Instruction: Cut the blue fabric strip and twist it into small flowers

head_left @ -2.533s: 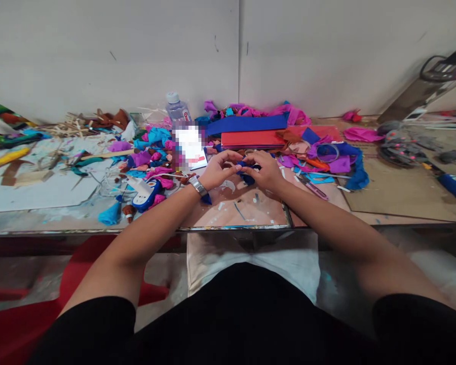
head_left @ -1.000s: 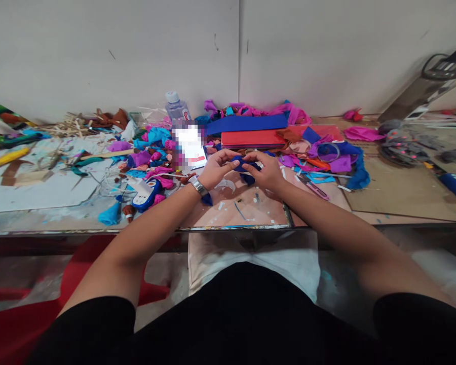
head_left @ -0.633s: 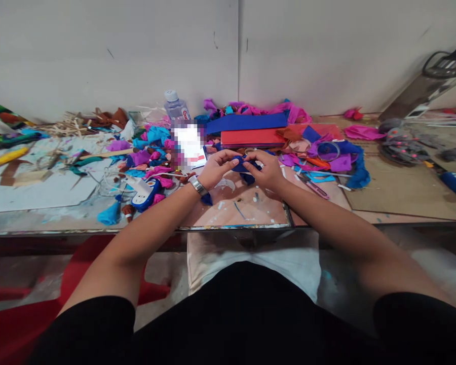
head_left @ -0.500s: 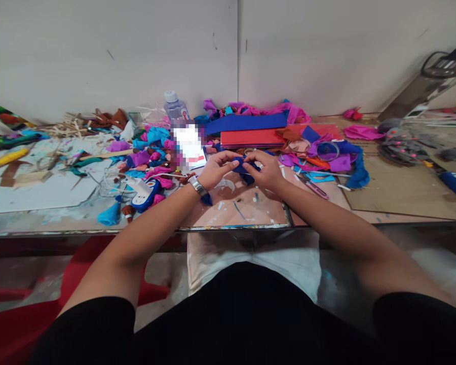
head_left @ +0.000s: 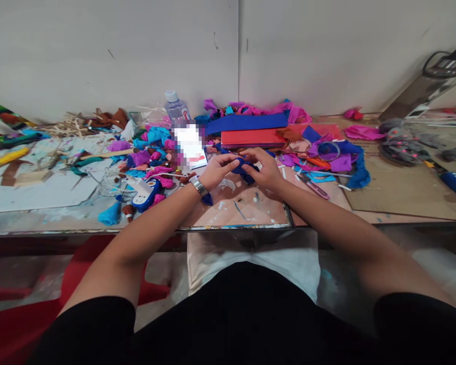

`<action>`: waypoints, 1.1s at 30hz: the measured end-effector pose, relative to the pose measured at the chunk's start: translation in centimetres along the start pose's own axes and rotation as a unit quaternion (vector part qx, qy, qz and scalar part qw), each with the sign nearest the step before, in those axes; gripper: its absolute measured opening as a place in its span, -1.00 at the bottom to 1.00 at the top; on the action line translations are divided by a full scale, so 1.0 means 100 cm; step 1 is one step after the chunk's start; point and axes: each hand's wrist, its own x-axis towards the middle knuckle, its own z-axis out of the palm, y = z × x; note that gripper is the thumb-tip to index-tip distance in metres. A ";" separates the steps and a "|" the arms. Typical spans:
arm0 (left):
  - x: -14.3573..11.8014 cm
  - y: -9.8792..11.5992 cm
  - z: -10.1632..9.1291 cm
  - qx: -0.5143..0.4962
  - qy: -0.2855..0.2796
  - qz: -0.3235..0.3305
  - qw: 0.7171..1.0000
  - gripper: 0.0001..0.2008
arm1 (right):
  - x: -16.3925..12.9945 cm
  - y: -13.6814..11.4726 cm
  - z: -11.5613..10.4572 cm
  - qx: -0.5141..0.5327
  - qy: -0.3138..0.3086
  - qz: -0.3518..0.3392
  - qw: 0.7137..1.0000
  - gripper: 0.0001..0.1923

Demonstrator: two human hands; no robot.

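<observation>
We pinch a crumpled dark blue crepe paper piece point(head_left: 244, 169) between left hand point(head_left: 216, 172) and right hand point(head_left: 265, 170), both curled shut on it at table centre, 12 o'clock from us; likely light, soft, tearable, so grip edges gently.

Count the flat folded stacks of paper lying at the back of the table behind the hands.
2. The blue stack lies nearest the wall; the red stack lies just in front of it, behind the two hands. Crumpled scraps surround them, so more could be buried.
</observation>
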 end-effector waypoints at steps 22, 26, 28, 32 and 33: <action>0.001 0.002 0.002 -0.104 0.017 -0.088 0.991 -0.43 | -0.001 0.013 0.006 0.024 0.045 0.025 0.998 -0.53; 0.002 -0.001 0.002 -0.074 0.020 -0.089 0.993 -0.43 | -0.001 0.013 0.006 0.026 0.041 0.036 0.998 -0.48; 0.002 -0.002 0.001 -0.034 0.043 -0.056 0.997 -0.44 | -0.001 0.013 0.005 0.018 0.039 0.043 0.998 -0.44; 0.001 -0.002 0.000 0.052 0.050 0.009 0.997 -0.43 | 0.000 0.011 0.003 0.001 0.004 0.038 0.999 -0.43; 0.001 -0.002 0.000 0.061 0.037 0.010 0.997 -0.43 | 0.000 0.010 0.002 -0.002 -0.006 0.035 0.999 -0.43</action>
